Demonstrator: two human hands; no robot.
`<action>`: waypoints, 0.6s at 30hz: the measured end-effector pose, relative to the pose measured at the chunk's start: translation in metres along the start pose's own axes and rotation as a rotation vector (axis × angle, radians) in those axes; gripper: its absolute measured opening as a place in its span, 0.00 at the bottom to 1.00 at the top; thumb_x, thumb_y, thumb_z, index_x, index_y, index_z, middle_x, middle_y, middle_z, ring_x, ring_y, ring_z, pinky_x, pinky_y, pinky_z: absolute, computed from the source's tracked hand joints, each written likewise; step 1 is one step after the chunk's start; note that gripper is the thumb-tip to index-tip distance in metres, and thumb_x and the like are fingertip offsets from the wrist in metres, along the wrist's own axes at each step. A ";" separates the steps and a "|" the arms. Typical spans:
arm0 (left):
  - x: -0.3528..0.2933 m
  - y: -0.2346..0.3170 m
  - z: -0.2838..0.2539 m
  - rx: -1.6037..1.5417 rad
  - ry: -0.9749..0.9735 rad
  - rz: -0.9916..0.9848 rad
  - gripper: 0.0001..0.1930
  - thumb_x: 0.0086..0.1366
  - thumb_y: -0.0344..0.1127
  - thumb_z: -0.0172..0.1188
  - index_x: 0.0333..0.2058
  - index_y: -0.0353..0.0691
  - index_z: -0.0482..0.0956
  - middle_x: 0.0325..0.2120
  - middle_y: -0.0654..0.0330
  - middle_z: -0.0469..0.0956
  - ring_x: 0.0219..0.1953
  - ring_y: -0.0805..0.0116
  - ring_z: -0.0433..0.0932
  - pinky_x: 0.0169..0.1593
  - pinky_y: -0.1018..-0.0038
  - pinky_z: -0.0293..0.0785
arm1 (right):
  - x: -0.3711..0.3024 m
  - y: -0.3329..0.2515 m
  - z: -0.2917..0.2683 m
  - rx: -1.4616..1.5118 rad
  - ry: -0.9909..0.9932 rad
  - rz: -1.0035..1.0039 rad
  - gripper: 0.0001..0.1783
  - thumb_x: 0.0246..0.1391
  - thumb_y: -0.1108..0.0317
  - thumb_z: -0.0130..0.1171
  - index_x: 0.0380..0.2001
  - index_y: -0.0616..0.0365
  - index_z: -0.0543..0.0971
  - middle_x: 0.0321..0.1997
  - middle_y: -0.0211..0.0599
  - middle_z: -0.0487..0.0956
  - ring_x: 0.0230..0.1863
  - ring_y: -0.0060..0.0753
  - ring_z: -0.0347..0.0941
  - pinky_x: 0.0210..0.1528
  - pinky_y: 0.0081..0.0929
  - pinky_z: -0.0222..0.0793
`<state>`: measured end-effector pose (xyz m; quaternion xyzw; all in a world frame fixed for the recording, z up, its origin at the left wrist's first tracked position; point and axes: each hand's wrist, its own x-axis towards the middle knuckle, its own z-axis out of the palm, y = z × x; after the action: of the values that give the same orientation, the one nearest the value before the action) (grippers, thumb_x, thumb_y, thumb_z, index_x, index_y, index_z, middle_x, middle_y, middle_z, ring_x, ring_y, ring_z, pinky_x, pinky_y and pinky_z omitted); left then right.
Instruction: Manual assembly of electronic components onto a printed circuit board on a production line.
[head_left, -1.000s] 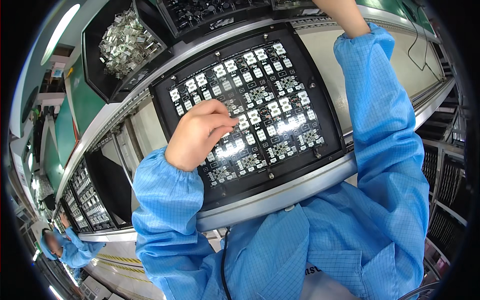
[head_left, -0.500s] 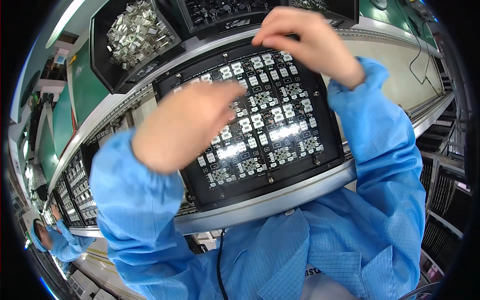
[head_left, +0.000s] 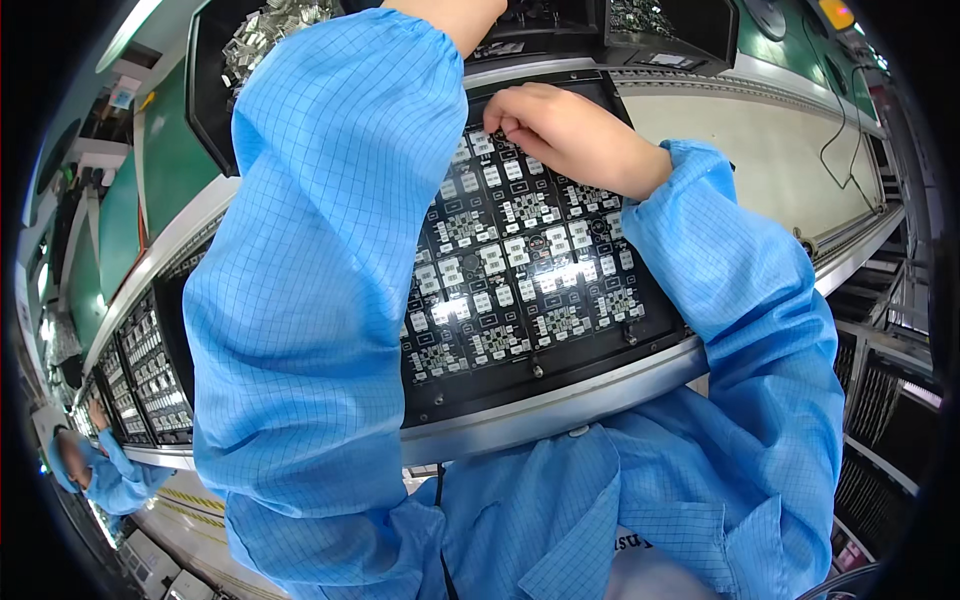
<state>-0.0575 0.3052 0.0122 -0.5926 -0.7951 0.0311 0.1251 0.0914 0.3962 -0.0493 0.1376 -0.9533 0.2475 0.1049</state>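
since the earlier frame the left arm (head_left: 330,260) has swung up across the board (head_left: 530,270); the left hand is out of view past the top edge, grip cannot be told. right hand (head_left: 575,135) has dropped onto the board's upper rows, fingers curled, possibly pinching a small part. board lies in the black tray (head_left: 560,385) on the rail (head_left: 600,395); bare belt (head_left: 740,150) to its right.

A black bin of shiny metal parts (head_left: 262,32) sits at upper left. Black cables (head_left: 848,115) trail across the pale worktop (head_left: 745,150) at upper right. Another person in blue (head_left: 95,470) works at lower left.
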 end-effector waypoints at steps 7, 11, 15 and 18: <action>0.012 -0.008 0.008 -0.041 0.106 -0.017 0.08 0.54 0.29 0.53 0.28 0.37 0.81 0.28 0.47 0.78 0.36 0.52 0.79 0.41 0.62 0.76 | 0.006 -0.001 0.000 -0.063 -0.080 0.004 0.09 0.51 0.76 0.54 0.37 0.60 0.71 0.34 0.41 0.76 0.35 0.43 0.74 0.40 0.32 0.71; 0.011 -0.010 -0.007 -0.061 0.161 0.070 0.05 0.52 0.27 0.55 0.26 0.35 0.80 0.27 0.48 0.77 0.35 0.51 0.77 0.40 0.62 0.73 | 0.007 -0.007 -0.011 -0.072 -0.105 0.010 0.12 0.50 0.77 0.55 0.40 0.60 0.71 0.33 0.40 0.76 0.34 0.40 0.74 0.39 0.31 0.71; -0.037 -0.002 -0.047 -0.207 0.328 0.137 0.04 0.51 0.27 0.56 0.26 0.36 0.78 0.27 0.52 0.74 0.36 0.53 0.74 0.42 0.63 0.70 | 0.013 -0.014 -0.052 0.082 0.175 0.028 0.11 0.49 0.71 0.60 0.37 0.59 0.75 0.26 0.40 0.78 0.28 0.32 0.76 0.29 0.26 0.71; -0.056 -0.011 -0.027 -0.390 0.426 0.239 0.07 0.60 0.28 0.55 0.38 0.38 0.75 0.30 0.53 0.75 0.35 0.55 0.75 0.40 0.68 0.70 | 0.009 0.000 -0.095 0.065 0.541 0.246 0.08 0.52 0.76 0.53 0.36 0.62 0.74 0.25 0.31 0.76 0.27 0.17 0.71 0.31 0.16 0.68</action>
<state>-0.0462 0.2458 0.0308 -0.6879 -0.6667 -0.2325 0.1682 0.0956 0.4419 0.0349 -0.0465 -0.8917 0.3165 0.3201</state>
